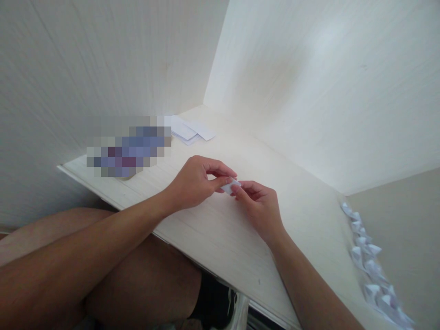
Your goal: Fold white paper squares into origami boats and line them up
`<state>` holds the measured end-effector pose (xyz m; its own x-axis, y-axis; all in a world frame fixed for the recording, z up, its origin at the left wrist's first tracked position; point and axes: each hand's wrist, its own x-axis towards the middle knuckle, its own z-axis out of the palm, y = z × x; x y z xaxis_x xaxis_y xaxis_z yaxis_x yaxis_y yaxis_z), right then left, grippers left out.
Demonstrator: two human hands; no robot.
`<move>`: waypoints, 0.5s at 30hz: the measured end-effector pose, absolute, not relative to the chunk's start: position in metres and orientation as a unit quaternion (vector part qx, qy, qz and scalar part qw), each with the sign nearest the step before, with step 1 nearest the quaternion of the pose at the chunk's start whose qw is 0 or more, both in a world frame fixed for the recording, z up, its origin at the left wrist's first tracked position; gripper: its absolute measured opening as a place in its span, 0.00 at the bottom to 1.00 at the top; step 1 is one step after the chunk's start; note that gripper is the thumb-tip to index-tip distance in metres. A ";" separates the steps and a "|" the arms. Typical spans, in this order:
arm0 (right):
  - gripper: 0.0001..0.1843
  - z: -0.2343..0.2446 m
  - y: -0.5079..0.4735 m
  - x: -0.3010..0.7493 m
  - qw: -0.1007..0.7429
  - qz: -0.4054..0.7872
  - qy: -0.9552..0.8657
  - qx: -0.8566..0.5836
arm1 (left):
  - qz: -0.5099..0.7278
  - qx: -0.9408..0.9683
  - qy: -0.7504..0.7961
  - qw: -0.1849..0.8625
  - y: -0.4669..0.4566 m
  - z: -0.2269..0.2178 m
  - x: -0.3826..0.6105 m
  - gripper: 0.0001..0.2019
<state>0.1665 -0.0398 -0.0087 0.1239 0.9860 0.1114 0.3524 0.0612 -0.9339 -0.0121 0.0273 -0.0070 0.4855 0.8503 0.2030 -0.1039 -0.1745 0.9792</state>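
Note:
A small folded piece of white paper [231,185] is pinched between both of my hands just above the pale wooden desk [213,229]. My left hand [197,181] grips its left side with thumb and fingers pressed together. On its right side, my right hand [257,206] pinches it with thumb and forefinger. Most of the paper is hidden by my fingertips.
A row of several small folded white paper pieces [373,266] lies along the desk's right edge. Flat white paper sheets [189,129] rest at the far corner beside a blurred-out object [129,146]. White walls enclose the desk's back and right. My bare knees are under the near edge.

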 end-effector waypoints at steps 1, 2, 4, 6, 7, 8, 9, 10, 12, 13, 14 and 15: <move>0.11 -0.009 -0.040 0.167 0.462 0.334 -0.569 -0.593 | 0.420 0.648 0.286 0.568 0.027 -0.007 -0.012 0.06; 0.11 -0.010 -0.041 0.167 0.467 0.318 -0.576 -0.591 | 0.423 0.651 0.283 0.564 0.027 -0.007 -0.012 0.06; 0.09 -0.009 -0.043 0.167 0.479 0.265 -0.599 -0.585 | 0.426 0.654 0.277 0.561 0.028 -0.007 -0.012 0.05; 0.07 -0.007 -0.045 0.168 0.473 0.197 -0.634 -0.580 | 0.426 0.655 0.270 0.563 0.028 -0.006 -0.012 0.04; 0.06 -0.005 -0.046 0.168 0.460 0.168 -0.653 -0.578 | 0.425 0.657 0.268 0.561 0.029 -0.006 -0.012 0.04; 0.05 -0.004 -0.047 0.168 0.443 0.146 -0.670 -0.577 | 0.424 0.663 0.268 0.556 0.029 -0.007 -0.013 0.04; 0.04 -0.002 -0.047 0.168 0.428 0.131 -0.683 -0.577 | 0.423 0.672 0.270 0.545 0.029 -0.007 -0.013 0.04; 0.03 -0.001 -0.047 0.169 0.416 0.124 -0.693 -0.576 | 0.421 0.684 0.273 0.530 0.028 -0.007 -0.014 0.04; 0.03 0.000 -0.047 0.170 0.399 0.118 -0.704 -0.575 | 0.416 0.710 0.281 0.494 0.028 -0.008 -0.015 0.04; 0.03 0.001 -0.046 0.171 0.391 0.118 -0.711 -0.573 | 0.414 0.720 0.283 0.480 0.028 -0.009 -0.015 0.05; 0.03 0.001 -0.045 0.172 0.382 0.119 -0.719 -0.569 | 0.412 0.726 0.282 0.473 0.028 -0.009 -0.015 0.05; 0.03 0.000 -0.045 0.173 0.372 0.121 -0.728 -0.563 | 0.409 0.730 0.280 0.470 0.029 -0.009 -0.016 0.05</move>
